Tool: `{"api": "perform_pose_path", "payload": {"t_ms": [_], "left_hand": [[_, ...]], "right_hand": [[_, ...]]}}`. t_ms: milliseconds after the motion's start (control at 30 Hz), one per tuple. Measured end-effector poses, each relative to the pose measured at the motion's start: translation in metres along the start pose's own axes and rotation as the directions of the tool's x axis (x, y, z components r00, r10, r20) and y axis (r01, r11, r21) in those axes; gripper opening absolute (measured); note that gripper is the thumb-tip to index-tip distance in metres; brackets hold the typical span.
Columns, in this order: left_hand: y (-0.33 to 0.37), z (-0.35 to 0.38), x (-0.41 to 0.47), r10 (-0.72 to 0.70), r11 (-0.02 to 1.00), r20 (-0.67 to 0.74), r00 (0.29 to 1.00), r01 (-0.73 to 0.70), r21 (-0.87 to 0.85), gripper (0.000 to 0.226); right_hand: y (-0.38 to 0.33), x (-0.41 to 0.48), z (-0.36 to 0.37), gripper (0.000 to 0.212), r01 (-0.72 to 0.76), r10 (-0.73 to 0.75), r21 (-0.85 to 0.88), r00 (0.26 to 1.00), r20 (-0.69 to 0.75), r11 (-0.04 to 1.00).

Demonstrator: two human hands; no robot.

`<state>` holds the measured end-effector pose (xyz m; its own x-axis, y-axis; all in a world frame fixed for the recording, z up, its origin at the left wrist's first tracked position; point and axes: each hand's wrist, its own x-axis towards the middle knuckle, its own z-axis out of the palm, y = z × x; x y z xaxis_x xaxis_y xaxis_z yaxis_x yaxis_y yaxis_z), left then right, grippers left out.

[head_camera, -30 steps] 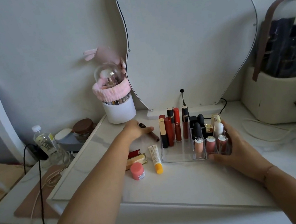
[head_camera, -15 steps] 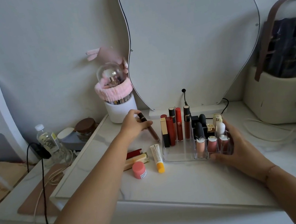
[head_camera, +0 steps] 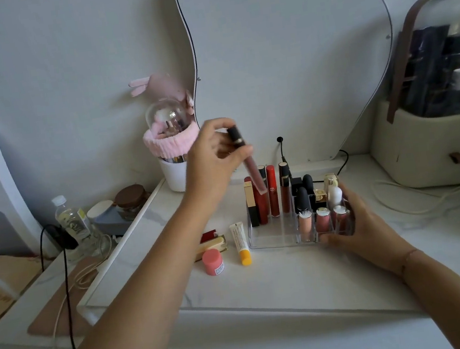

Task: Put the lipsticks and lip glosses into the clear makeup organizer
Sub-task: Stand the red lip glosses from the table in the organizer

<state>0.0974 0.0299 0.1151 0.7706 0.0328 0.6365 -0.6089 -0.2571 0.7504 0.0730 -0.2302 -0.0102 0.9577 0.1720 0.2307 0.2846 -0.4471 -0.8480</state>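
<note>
My left hand holds a brown lip gloss tube with a black cap, tilted, its lower end hanging over the back left of the clear makeup organizer. The organizer stands on the white table and holds several upright lipsticks and glosses. My right hand grips its front right corner. Left of the organizer lie a white tube with an orange cap, a pink jar, a cream and gold stick and a red lipstick.
A wavy mirror leans on the wall behind. A white brush pot with a pink headband stands at the back left. A beige cosmetic case sits at the right with white cables. A water bottle and jars stand on the lower left shelf.
My left hand picked the brown lip gloss up off the table, raised it and carried it right, above the organizer. My right hand stayed on the organizer.
</note>
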Motion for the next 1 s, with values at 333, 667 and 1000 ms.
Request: {"api": "perform_pose_path", "payload": {"t_ms": [333, 667, 1000], "left_hand": [[-0.022, 0.047, -0.030, -0.006, 0.959, 0.084, 0.996, -0.018, 0.283, 0.024], [-0.027, 0.054, -0.033, 0.112, 0.846, 0.032, 0.993, -0.112, 0.522, 0.026], [-0.026, 0.053, -0.029, 0.154, 0.805, 0.032, 0.988, -0.144, 0.576, 0.024]], "right_hand": [[-0.002, -0.002, -0.001, 0.097, 0.003, -0.003, 0.011, 1.000, -0.008, 1.000], [-0.002, -0.001, -0.001, 0.101, -0.009, 0.009, -0.014, 1.000, -0.006, 1.000], [-0.003, -0.002, -0.001, 0.101, 0.000, 0.000, -0.016, 1.000, -0.012, 1.000]]}}
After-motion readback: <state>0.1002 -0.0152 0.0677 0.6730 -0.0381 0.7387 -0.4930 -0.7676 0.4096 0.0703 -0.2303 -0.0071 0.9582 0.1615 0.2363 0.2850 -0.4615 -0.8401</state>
